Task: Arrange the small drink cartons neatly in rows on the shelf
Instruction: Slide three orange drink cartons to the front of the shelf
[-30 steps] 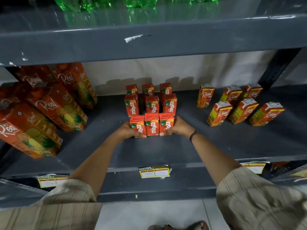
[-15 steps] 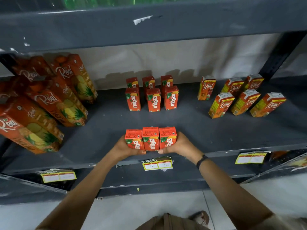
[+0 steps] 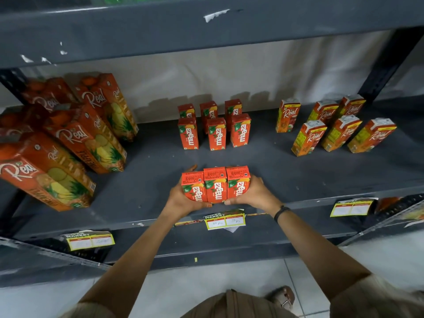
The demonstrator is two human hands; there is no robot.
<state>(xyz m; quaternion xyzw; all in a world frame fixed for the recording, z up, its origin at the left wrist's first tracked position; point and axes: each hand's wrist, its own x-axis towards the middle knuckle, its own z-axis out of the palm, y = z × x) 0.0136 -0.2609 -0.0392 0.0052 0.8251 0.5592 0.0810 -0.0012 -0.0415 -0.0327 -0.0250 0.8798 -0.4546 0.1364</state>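
Observation:
Three small red Maaza cartons stand side by side near the front edge of the grey shelf. My left hand presses on the left carton and my right hand on the right one, so the three are squeezed together as a row. Behind them, near the back wall, two more rows of three Maaza cartons stand upright, with a wide bare gap between them and the held row.
Large Real pineapple cartons crowd the shelf's left side. Several small Real cartons stand at the right. A black upright post borders the right. Yellow price labels hang on the front lip. The upper shelf overhangs.
Both hands have pulled the front row of three cartons away from the back rows toward the shelf's front edge. The camera has also tilted and drawn back.

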